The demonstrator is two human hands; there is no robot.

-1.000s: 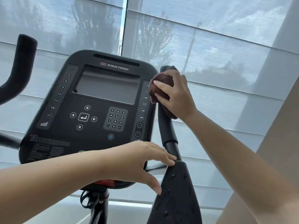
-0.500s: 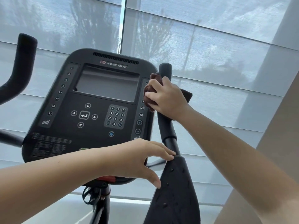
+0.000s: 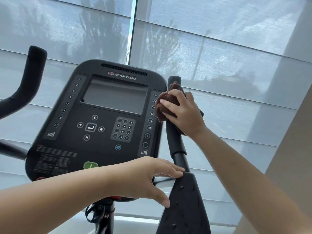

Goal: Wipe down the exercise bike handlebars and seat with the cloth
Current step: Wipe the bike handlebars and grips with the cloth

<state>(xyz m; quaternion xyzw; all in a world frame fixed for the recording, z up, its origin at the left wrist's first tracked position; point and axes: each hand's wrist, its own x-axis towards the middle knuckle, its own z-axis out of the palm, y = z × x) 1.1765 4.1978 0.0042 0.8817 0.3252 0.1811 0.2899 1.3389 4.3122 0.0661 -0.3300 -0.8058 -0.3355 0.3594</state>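
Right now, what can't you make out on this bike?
Head view:
- Seat: outside the frame.
- Right handlebar, grip section: covered by the cloth and right hand.
- Left handlebar: lower end cut off by the left edge.
- Console fine print: too small, blurred.

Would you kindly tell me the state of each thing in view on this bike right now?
Cloth: bunched, pressed round the right handlebar.
Right handlebar: upper grip under cloth.
Right hand: grips the cloth.
Left hand: open, fingers at the black pad.
Left handlebar: bare, untouched.
Console screen: dark.
Blinds: lowered.
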